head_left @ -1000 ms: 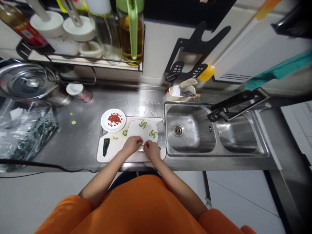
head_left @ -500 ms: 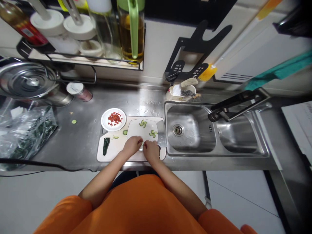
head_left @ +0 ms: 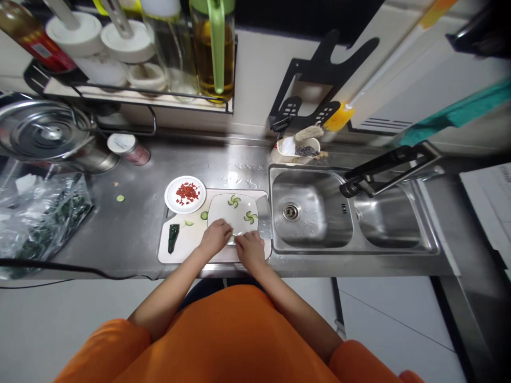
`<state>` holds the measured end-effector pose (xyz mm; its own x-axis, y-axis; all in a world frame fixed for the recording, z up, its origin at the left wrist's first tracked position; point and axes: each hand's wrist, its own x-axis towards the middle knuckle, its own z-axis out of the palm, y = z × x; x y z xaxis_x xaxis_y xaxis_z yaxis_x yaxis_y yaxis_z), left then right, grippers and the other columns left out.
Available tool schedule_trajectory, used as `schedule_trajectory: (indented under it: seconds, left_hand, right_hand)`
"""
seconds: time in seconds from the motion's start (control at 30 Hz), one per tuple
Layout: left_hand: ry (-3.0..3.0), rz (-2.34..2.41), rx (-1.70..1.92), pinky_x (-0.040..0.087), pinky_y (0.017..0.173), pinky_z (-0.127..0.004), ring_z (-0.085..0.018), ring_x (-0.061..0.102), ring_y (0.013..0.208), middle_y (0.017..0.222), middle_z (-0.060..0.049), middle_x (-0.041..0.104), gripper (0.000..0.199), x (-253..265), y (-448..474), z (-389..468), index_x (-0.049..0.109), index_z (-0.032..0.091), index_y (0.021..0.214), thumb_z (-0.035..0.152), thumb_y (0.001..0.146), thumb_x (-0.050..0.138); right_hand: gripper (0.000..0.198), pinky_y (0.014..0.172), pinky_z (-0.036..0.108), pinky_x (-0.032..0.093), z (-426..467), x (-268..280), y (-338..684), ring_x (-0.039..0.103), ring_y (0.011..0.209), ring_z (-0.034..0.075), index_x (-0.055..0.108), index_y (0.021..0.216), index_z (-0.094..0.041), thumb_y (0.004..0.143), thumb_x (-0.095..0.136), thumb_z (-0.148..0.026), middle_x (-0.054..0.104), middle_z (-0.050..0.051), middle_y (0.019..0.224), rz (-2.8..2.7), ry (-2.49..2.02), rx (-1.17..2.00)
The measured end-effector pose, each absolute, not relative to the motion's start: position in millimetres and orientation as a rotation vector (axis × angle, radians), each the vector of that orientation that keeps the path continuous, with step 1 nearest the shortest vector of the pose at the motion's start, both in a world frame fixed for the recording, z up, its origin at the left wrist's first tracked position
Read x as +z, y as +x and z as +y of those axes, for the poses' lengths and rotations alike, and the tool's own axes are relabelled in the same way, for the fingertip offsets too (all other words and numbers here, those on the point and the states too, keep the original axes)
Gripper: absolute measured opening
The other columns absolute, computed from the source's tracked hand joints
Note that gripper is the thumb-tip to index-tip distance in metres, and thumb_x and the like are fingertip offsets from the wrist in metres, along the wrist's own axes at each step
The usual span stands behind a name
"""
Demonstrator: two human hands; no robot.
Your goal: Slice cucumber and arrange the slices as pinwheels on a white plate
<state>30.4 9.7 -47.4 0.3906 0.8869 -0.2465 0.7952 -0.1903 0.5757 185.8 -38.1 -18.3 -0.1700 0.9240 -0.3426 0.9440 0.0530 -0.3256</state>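
Observation:
A white squarish plate (head_left: pixel 217 205) rests on the cutting board (head_left: pixel 187 250), bearing two pinwheels of cucumber slices (head_left: pixel 233 201). My left hand (head_left: pixel 216 237) is over the plate's near left part, its fingertips pinched together; what they hold is too small to make out. My right hand (head_left: pixel 250 249) is at the near right edge, fingers bent and closed beside a small green piece (head_left: pixel 232 240) between the hands. On the board's left lie a dark green cucumber end (head_left: pixel 173 238), pale slices (head_left: pixel 189 223) and a small round cucumber piece (head_left: pixel 204 215). A cleaver blade (head_left: pixel 263 211) lies at the right.
A white plate of chopped red bits (head_left: pixel 171 198) overlaps the board's back left corner. To the right is a double sink (head_left: pixel 307 207) with a black faucet (head_left: pixel 371 173). Bagged greens (head_left: pixel 51 223), a pot (head_left: pixel 51 135) and a can (head_left: pixel 130 149) stand left.
My left hand has shifted slightly up and left, and my right hand slightly down and right, so the gap between them is wider. The cucumber pinwheels are unchanged.

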Motion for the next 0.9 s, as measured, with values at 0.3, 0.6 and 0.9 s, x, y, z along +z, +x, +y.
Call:
schedule_trajectory:
  seconds: [0.3,0.6,0.9]
  left_hand:
    - [2.002,1.436,0.182,0.044,0.078,-0.028,-0.017,0.056,0.086,0.084,-0.007,0.059,0.017,-47.2,30.3,9.5,0.068,0.018,0.080,0.021,0.082,0.051]
    - [1.944,1.435,0.173,0.044,0.081,-0.029,-0.018,0.056,0.088,0.086,-0.007,0.060,0.017,-41.6,29.6,10.2,0.069,0.018,0.081,0.020,0.081,0.052]
    - [1.864,1.475,0.340,0.045,0.084,-0.029,-0.018,0.059,0.089,0.087,-0.006,0.065,0.016,-43.4,24.0,10.9,0.069,0.019,0.082,0.022,0.080,0.054]
  right_hand:
    - [0.023,0.071,0.031,0.026,-44.0,-16.5,187.8,0.038,0.099,0.022,0.068,0.096,-0.029,0.091,0.046,-0.029,0.061,0.005,0.100,2.300,1.930,-0.736]
    - [0.024,0.074,0.031,0.027,-42.7,-13.4,187.1,0.037,0.101,0.022,0.068,0.095,-0.029,0.092,0.044,-0.029,0.060,0.006,0.101,2.259,1.929,-0.780]
    - [0.025,0.075,0.031,0.027,-39.3,-9.6,190.5,0.038,0.104,0.022,0.068,0.100,-0.031,0.091,0.045,-0.030,0.062,0.006,0.097,2.251,1.976,-0.838]
